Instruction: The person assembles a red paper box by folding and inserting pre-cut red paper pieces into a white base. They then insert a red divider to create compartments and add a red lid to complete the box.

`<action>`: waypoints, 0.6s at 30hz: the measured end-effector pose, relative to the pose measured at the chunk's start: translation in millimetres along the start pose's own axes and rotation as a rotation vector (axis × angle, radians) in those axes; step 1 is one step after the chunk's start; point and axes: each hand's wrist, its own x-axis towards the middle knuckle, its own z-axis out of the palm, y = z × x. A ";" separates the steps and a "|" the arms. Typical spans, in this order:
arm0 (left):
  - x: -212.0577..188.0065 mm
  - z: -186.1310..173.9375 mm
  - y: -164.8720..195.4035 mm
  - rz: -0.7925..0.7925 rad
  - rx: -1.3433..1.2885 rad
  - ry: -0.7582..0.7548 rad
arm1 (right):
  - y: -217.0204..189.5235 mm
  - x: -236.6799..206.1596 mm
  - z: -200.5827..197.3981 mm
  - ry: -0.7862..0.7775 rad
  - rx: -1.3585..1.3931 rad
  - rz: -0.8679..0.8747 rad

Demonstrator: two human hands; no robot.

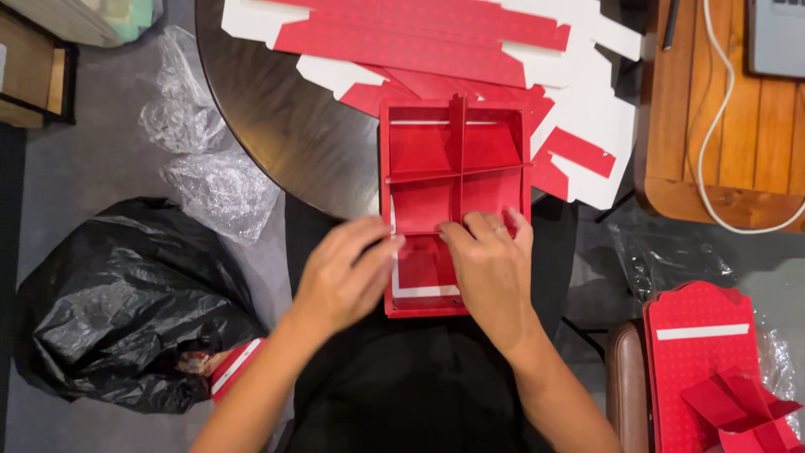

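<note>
We see a red box [457, 205] resting half on the round tabletop [285, 126] edge, half over our lap, with cardboard dividers [459, 164] slotted in as a cross. Left hand [340, 277] sits at the box's near left wall, fingers curled and pinching what looks like a divider end or wall edge; exact grip is hidden. Right hand [493, 268] lies over the near compartments, fingers [482, 225] pressed down on a cross divider, not wrapped around anything. Step looks like seating a divider strip in the near half. Next move likely calls for pushing the strip level into its slots while steadying the wall. Flat red-and-white blanks [436, 38] lie behind the box, a black bag [117, 302] on the floor left, finished red pieces [704, 369] right.
</note>
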 end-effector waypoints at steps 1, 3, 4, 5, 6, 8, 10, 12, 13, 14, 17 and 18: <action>-8.0 3.8 7.3 -0.017 -0.016 -0.019 | -0.5 0.0 0.9 0.011 0.012 -0.007; -16.8 8.1 15.9 -0.018 -0.012 -0.055 | -1.0 -0.2 0.9 0.021 0.027 -0.012; -18.5 9.1 18.6 -0.007 0.011 -0.072 | -1.2 -0.4 0.4 0.017 0.033 -0.012; -18.9 8.5 20.2 0.004 0.033 -0.089 | -1.2 -0.3 0.0 0.013 0.039 -0.012; -17.6 6.6 20.1 0.009 0.051 -0.112 | -0.5 0.2 -0.5 0.000 0.044 -0.011; -11.8 0.4 17.4 0.019 0.082 -0.162 | 1.3 0.9 -2.2 -0.030 0.054 -0.005; -4.1 -11.3 9.7 0.064 0.154 -0.219 | 3.7 1.8 -3.6 -0.041 0.063 -0.022; 5.6 -16.1 5.8 0.034 0.237 -0.256 | 7.4 5.0 -4.2 -0.054 0.068 -0.042; 10.1 -15.2 5.9 -0.022 0.281 -0.266 | 9.6 6.7 -4.5 -0.065 0.068 -0.051; 13.2 -14.8 7.3 -0.080 0.325 -0.278 | 11.2 7.9 -4.8 -0.078 0.069 -0.060; 14.9 -13.9 13.5 0.047 0.255 -0.348 | 16.2 10.4 -4.9 -0.109 0.095 -0.071; 13.6 -11.0 16.6 0.080 0.276 -0.400 | 17.5 10.8 -4.4 -0.107 0.101 -0.075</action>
